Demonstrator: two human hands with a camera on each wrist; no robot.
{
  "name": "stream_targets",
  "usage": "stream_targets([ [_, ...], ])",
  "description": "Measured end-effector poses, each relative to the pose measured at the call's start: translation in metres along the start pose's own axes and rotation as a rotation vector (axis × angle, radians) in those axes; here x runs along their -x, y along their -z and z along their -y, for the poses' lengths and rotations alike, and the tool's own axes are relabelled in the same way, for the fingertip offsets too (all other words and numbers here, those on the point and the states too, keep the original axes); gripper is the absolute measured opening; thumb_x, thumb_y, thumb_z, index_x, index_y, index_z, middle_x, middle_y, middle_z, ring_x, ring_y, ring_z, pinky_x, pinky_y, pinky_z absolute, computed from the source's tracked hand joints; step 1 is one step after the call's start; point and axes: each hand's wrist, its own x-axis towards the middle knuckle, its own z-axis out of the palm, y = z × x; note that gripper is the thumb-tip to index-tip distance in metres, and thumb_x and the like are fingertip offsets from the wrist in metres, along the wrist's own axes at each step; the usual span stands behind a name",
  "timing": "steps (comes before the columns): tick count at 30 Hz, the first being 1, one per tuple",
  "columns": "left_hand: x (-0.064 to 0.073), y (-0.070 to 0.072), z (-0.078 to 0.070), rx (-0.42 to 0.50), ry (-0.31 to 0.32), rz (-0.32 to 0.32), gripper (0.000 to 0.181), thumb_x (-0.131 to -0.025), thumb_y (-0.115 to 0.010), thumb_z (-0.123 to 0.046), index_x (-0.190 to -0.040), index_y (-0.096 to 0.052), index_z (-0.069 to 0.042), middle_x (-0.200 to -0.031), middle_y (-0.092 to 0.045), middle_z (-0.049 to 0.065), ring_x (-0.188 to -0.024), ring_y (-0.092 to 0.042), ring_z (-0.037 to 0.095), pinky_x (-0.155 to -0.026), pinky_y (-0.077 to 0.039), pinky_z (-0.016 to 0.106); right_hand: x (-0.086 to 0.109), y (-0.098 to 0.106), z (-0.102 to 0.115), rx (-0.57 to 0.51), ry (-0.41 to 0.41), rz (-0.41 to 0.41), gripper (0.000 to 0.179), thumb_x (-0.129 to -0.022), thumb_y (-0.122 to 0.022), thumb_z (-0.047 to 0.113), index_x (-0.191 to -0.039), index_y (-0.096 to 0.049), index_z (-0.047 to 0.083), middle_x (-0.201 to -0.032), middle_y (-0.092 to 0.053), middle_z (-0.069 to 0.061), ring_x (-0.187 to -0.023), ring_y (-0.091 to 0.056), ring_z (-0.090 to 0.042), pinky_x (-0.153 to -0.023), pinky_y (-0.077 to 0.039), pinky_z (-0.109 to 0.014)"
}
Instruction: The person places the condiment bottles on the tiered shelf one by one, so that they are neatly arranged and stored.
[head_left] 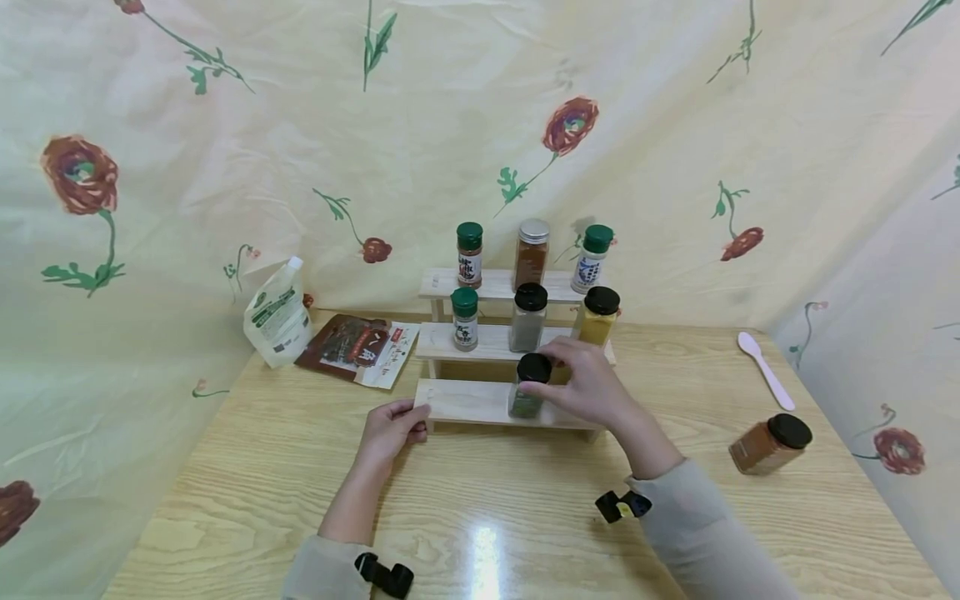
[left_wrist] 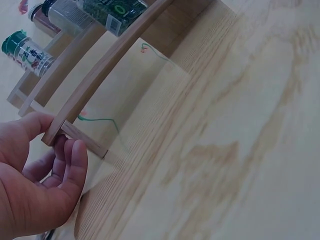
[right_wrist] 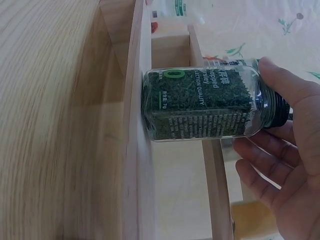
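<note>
A three-tier wooden spice rack (head_left: pixel 463 402) stands on the table against the cloth backdrop. My left hand (head_left: pixel 388 430) pinches the left end of its lowest shelf, thumb above and fingers curled beneath in the left wrist view. On that same shelf, right of the middle, a glass jar of chopped parsley (right_wrist: pixel 200 105) with a black lid stands upright. Thumb and fingers of my right hand (head_left: pixel 587 379) grip it around the lid and neck. Behind it on the middle tier are a green-capped spice bottle (head_left: pixel 465 321), a black-lidded grey jar (head_left: pixel 527 321) and a yellow spice jar (head_left: pixel 596 321).
The top tier carries two green-capped bottles and a silver-lidded jar (head_left: pixel 531 254). Left of the rack lie a brown spice packet (head_left: pixel 352 346) and a white spouted pouch (head_left: pixel 277 317). To the right are a tipped reddish-brown spice jar (head_left: pixel 765 446) and a white spoon (head_left: pixel 767 371).
</note>
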Motion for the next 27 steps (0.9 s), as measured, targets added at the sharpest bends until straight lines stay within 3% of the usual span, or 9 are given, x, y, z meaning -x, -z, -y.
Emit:
stream_targets([
  [7, -0.003, -0.002, 0.002, 0.003, 0.004, -0.023, 0.033, -0.094, -0.071, -0.005, -0.119, -0.061, 0.014, -0.082, -0.063, 0.008, -0.069, -0.061, 0.012, -0.062, -0.061, 0.021, -0.009, -0.010, 0.007, 0.020, -0.016, 0.023, 0.047, -0.079, -0.089, 0.035, -0.109, -0.074, 0.002, -0.096, -0.069, -0.005, -0.081, -0.062, -0.022, -0.067, -0.056, -0.036],
  [20, -0.006, -0.001, 0.001, 0.009, 0.014, 0.015, 0.029, -0.096, -0.067, -0.003, -0.116, -0.059, 0.017, -0.078, -0.062, 0.008, -0.065, -0.059, 0.013, -0.057, -0.059, 0.021, -0.027, -0.032, 0.022, 0.017, -0.064, 0.050, 0.054, -0.081, -0.088, 0.036, -0.117, -0.071, 0.000, -0.100, -0.067, -0.007, -0.084, -0.063, -0.018, -0.071, -0.058, -0.031],
  [27, -0.005, -0.005, 0.001, 0.006, 0.012, -0.011, 0.029, -0.095, -0.069, -0.004, -0.116, -0.061, 0.014, -0.080, -0.062, 0.007, -0.066, -0.060, 0.011, -0.058, -0.059, 0.019, -0.027, -0.036, 0.024, 0.018, -0.089, 0.047, 0.059, -0.080, -0.088, 0.039, -0.121, -0.069, 0.001, -0.103, -0.066, -0.007, -0.088, -0.064, -0.019, -0.075, -0.059, -0.033],
])
